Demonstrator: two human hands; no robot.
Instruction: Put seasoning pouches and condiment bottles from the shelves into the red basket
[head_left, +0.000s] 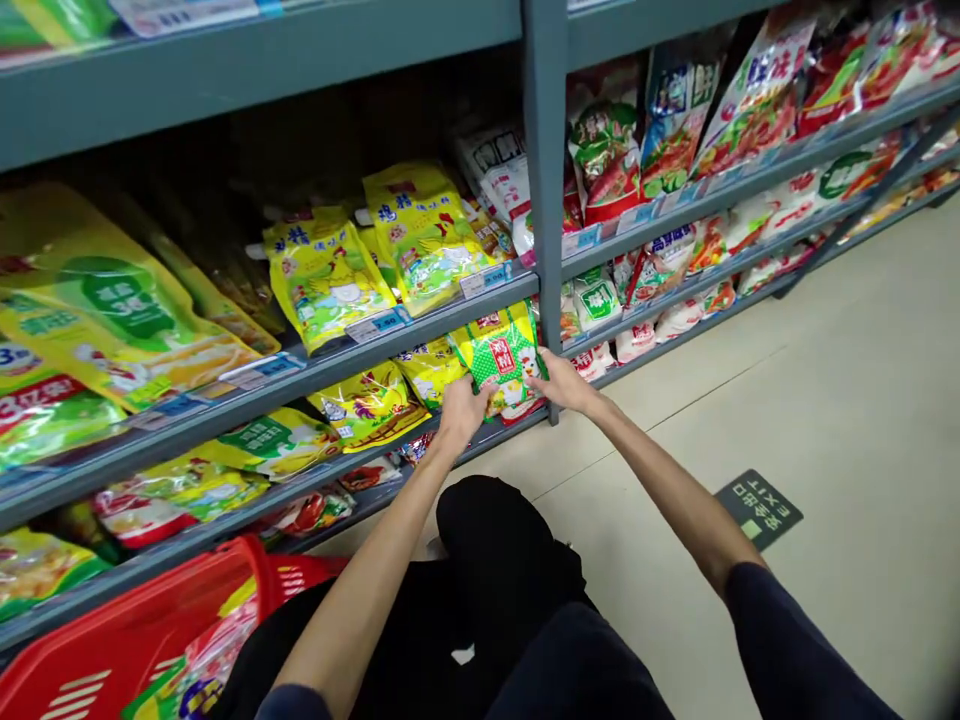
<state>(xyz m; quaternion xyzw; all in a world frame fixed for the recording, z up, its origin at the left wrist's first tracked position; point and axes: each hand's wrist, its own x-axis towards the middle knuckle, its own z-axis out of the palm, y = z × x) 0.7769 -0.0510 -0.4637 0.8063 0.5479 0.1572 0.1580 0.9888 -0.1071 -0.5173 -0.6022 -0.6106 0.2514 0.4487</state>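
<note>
A yellow and green seasoning bag (498,352) with a red label and a printed chicken is held upright in front of a lower shelf. My left hand (465,408) grips its lower left corner, thumb on the front. On the right edge, my right hand (561,382) pinches the same bag, close to the grey shelf post (547,200). Directly left of it lie similar yellow bags (371,405) on the lower shelf. Above, two more yellow chicken-print bags (431,235) lean on the shelf behind the price tags. The fingers behind the bag are hidden.
A red shopping basket (240,570) with packets inside stands at the lower left, against the shelving. Large yellow bags (127,300) fill the left shelf. Several seasoning packets (607,140) line the shelves at right. An exit sign (759,508) is on the pale floor (847,400).
</note>
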